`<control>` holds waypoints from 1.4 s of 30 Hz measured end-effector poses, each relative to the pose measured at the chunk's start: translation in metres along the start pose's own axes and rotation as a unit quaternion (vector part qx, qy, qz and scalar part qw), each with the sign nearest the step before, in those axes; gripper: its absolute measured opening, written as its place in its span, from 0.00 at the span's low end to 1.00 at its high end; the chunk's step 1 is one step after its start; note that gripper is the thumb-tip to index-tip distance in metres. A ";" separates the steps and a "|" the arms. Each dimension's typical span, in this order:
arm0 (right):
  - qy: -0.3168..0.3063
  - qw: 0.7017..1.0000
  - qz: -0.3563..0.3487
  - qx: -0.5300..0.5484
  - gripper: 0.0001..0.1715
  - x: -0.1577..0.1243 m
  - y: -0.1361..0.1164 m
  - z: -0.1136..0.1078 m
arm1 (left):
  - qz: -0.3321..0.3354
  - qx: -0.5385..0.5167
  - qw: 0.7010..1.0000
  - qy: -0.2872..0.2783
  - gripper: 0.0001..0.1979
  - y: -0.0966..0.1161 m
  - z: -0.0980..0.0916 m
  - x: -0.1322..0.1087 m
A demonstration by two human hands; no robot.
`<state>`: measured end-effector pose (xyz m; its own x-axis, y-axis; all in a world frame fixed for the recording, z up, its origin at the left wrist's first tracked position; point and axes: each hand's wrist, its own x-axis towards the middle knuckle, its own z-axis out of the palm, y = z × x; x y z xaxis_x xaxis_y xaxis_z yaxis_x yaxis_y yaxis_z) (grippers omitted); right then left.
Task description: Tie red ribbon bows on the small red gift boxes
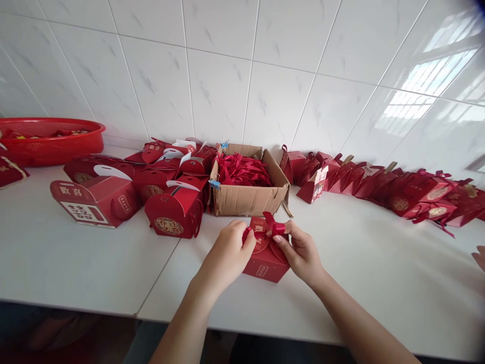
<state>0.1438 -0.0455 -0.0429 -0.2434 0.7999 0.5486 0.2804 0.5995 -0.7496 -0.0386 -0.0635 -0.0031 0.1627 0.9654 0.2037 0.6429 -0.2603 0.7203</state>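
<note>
A red gift box (267, 265) with pale printed characters stands on the white table in front of me. On its top sits a red ribbon (279, 228), looped as in a bow. My left hand (233, 247) is closed at the box's left side, pinching a bit of the ribbon. Thumb and fingers of my right hand (301, 250) pinch the ribbon loop on the right. Part of the box top is hidden behind both hands. Just behind is a cardboard carton (250, 201) heaped with loose red ribbons (244, 169).
Several red gift boxes (174, 215) with raised flaps crowd the left. Beribboned boxes (409, 194) line the wall at right. A red plastic basin (53, 146) stands far left. Blue clips (214, 183) grip the carton. Another person's fingers (479, 258) show at the right edge.
</note>
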 end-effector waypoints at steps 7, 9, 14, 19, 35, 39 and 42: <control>-0.045 0.999 0.013 -0.009 0.09 0.002 -0.002 -0.004 | -0.034 -0.017 0.999 0.026 0.15 -0.010 0.004 0.005; -0.068 0.997 0.013 -0.029 0.10 0.003 -0.002 -0.007 | -0.037 -0.023 0.999 0.031 0.15 -0.013 0.006 0.007; -0.066 0.996 0.053 0.017 0.13 0.004 -0.008 -0.009 | -0.052 -0.099 0.994 -0.004 0.15 -0.019 0.004 0.009; -0.040 0.995 0.085 0.035 0.14 0.009 -0.015 -0.003 | -0.041 -0.079 0.996 -0.022 0.15 -0.018 -0.023 0.007; -0.003 0.995 0.088 0.036 0.11 0.014 -0.019 0.002 | -0.023 0.232 0.966 -0.109 0.14 0.028 -0.088 0.029; 0.008 0.997 0.074 0.016 0.11 0.016 -0.019 0.003 | -0.011 0.218 0.965 -0.145 0.11 0.041 -0.093 0.027; 0.015 0.998 0.059 -0.011 0.11 0.017 -0.018 0.003 | 0.008 0.201 0.962 -0.187 0.06 0.064 -0.097 0.025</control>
<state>0.1320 -0.0427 -0.0212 -0.1788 0.8655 0.4680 0.3258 0.5009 -0.8018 -0.0654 -0.0572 0.1125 0.3845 0.9183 -0.0939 0.8629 -0.3214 0.3899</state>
